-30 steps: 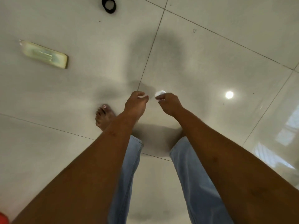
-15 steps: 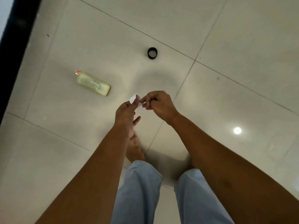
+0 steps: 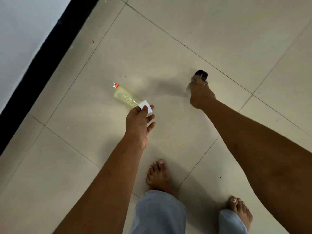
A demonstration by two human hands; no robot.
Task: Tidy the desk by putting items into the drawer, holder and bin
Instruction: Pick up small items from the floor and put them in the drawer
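Observation:
I look down at a tiled floor. My left hand (image 3: 139, 120) pinches a small white paper scrap (image 3: 144, 106) between thumb and forefinger. Just beyond it lies a flat pale-yellow packet (image 3: 126, 97) with a red tip, flat on the floor. My right hand (image 3: 200, 93) reaches far forward, its fingers closing on a black ring-shaped roll of tape (image 3: 201, 75), which is blurred. Whether the roll has left the floor I cannot tell.
My bare feet (image 3: 158, 176) and light blue trouser legs (image 3: 158, 211) are at the bottom. A black skirting strip (image 3: 47, 53) and pale wall run along the upper left. No desk, drawer, holder or bin is in view.
The hands have parted: the left keeps the white scrap, the right has stretched forward to the black tape roll. The view has moved closer to the wall and the yellow packet.

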